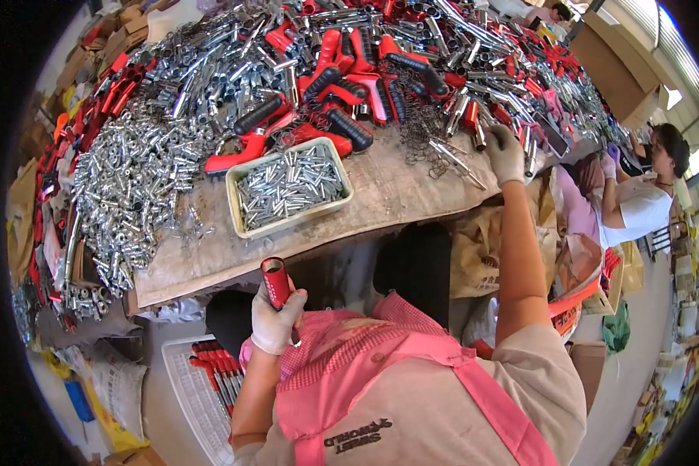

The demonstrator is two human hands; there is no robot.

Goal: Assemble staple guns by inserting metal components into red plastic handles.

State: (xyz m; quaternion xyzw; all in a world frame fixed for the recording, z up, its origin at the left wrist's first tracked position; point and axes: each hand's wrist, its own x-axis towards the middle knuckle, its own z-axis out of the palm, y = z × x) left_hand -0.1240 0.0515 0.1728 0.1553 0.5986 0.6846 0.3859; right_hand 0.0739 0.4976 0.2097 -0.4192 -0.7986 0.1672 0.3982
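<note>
While my left hand (274,325), in a white glove, is closed around a short red cylindrical tube (276,282) held upright close to my chest, the entries below stand as seen.

Item one: the red tube, just below the near edge of the desk (380,198). It looks stiff, light and smooth, likely slippery under a glove; best taken around its lower half, as now, with the open top end left free.

Item two: my right hand (505,153), gloved, stretched far forward onto the desk, fingers curled down among thin metal rods (458,159). Whether it grips one I cannot tell.

Item three: a pale rectangular plastic tray (245,225) of small silver metal sleeves, ahead of my left hand.

Item four: red-and-black plastic handles (342,93), heaped beyond the tray.

Item five: a white slatted crate (182,384) of red-handled tools, below my left hand by the floor.
</note>
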